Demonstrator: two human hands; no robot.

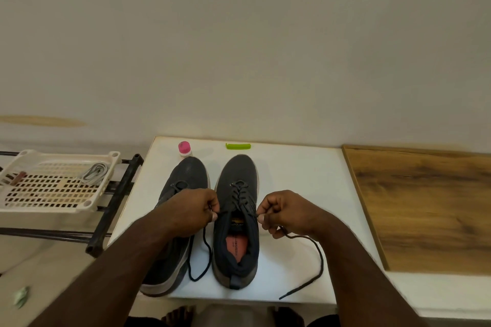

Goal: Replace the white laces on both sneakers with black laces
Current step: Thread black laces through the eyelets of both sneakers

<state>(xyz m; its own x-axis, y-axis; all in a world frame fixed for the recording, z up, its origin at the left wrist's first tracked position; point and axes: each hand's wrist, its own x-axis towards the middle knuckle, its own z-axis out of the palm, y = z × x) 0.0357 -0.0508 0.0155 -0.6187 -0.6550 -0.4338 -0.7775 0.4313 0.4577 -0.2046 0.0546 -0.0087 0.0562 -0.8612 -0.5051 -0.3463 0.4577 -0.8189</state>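
At the near edge of the white counter, two loose ends of a black lace trail toward the person, one curling between the shoes, the other running off to the right with its tip near the counter's edge. Just beyond, the left hand and the right hand each have fingers curled in a tight grip, pinching one end of that lace at the top eyelets of the right sneaker, which already carries black lacing up its tongue. The left sneaker stands close beside it, partly hidden under the left forearm, and also shows dark lacing near its toe.

The lace looks light, limp and thin, likely to slip through dry fingers, so the hold is best taken close to the eyelets, where tension can be evened out. The shoe seems soft-sided yet steady enough not to tip under the pull.

Farther back stand a pink-capped bottle and a green clip. Off to the left, a cream basket holds the white laces.
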